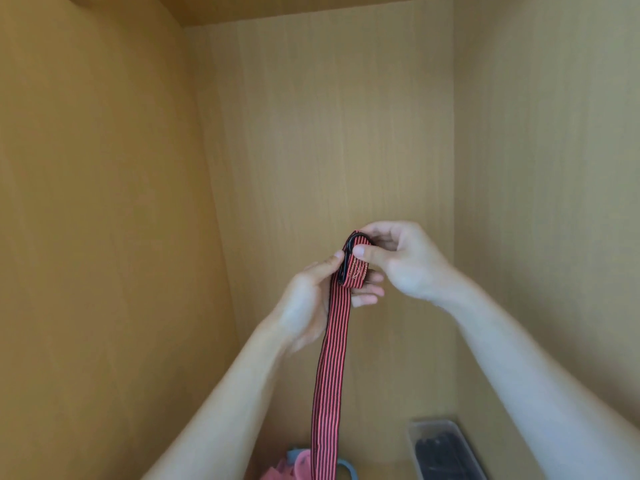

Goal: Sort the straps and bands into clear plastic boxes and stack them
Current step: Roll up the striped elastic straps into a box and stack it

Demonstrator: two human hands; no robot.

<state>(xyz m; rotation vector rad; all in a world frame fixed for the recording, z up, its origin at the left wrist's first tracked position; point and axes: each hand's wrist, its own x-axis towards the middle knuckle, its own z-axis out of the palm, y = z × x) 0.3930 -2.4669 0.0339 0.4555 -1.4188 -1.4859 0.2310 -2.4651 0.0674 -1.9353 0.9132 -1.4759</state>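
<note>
A long red strap with thin black stripes (330,358) hangs straight down in front of me inside a wooden cupboard. Its top end is folded over a black metal buckle (347,259). My left hand (311,306) grips the strap just below the buckle, thumb on the left edge. My right hand (401,258) pinches the folded top end from the right, thumb pressed on the fold. A clear plastic box (446,448) with dark straps inside lies on the cupboard floor at the lower right.
Wooden cupboard walls (104,202) close in on the left, back and right. Pink and blue bands (298,467) lie in a small heap on the floor at the bottom, partly behind the hanging strap.
</note>
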